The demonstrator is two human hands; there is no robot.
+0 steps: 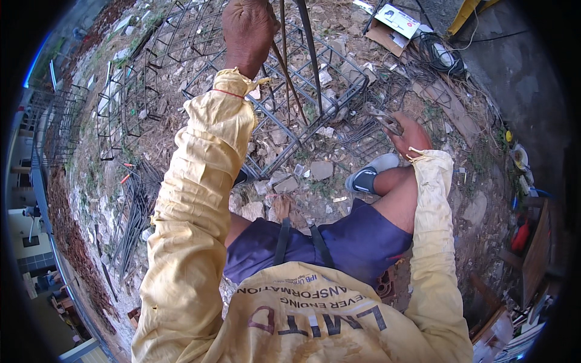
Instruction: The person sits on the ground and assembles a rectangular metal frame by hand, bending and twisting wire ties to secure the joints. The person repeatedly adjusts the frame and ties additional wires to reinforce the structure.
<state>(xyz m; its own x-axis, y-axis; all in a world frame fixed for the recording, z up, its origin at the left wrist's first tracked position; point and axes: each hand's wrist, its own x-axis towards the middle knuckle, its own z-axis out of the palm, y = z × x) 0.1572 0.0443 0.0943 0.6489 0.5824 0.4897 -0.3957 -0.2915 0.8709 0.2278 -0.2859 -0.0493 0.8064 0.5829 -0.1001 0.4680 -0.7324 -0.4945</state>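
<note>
My left hand (249,33) is at the top edge, its back toward me and its fingers curled out of sight. What it grips is hidden. Dark steel rods (311,54) stand close to its right. Below them a rebar cage (339,107) of squared bars lies over the rubble. In my right hand (413,137), a pair of metal pincers (387,121) points up and left, right of the cage. The hand is closed around their handles, above my right shoe (374,169).
More rebar cages (124,109) lie at left, near a bundle of thin dark rods (136,209). Broken stones (322,170) cover the ground. An opened cardboard box (387,36) and a coil of black cable (437,51) lie at upper right, with a wooden plank (451,112) below.
</note>
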